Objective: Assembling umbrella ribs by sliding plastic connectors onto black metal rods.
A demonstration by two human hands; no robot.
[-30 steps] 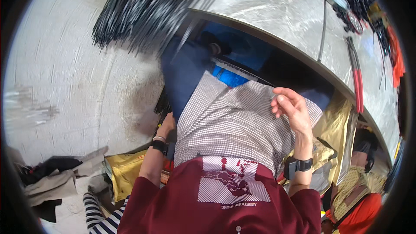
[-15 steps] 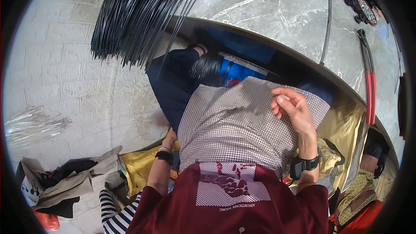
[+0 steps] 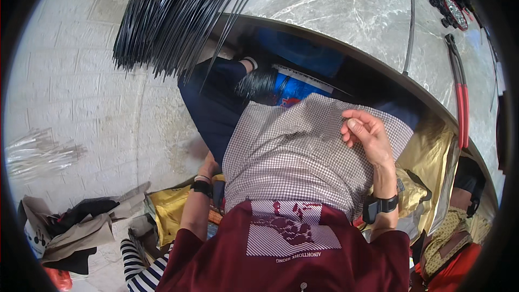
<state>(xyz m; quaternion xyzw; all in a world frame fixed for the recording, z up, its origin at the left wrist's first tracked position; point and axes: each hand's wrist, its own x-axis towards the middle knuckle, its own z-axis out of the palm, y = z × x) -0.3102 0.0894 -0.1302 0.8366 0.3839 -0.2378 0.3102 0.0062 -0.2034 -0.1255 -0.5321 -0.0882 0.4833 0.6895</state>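
Observation:
My right hand (image 3: pixel 368 134) hovers over the checked apron (image 3: pixel 292 140) on my lap, palm side turned left. Its fingers are loosely curled and slightly apart, and nothing shows in them. My left hand (image 3: pixel 210 165) hangs low beside my left thigh in dark blue trousers (image 3: pixel 211 97). Its fingers are blurred and partly turned away, so what they do is unclear. Ahead on the left, a thick bundle of thin black wires or rods (image 3: pixel 167 21) sticks out over the table edge, apart from both hands.
A grey marble-patterned table (image 3: pixel 330 5) curves across the front, with red-handled cutters (image 3: pixel 461 103) on its right. Below it sits a blue printed bag (image 3: pixel 303 89). Clear strips (image 3: pixel 43 154) lie at left. A gold bag (image 3: pixel 173 205) and another person's striped sleeve (image 3: pixel 140 265) are beside me.
My left hand and forearm have shifted slightly left and forward. My right hand stays nearly in place with its fingers still curled.

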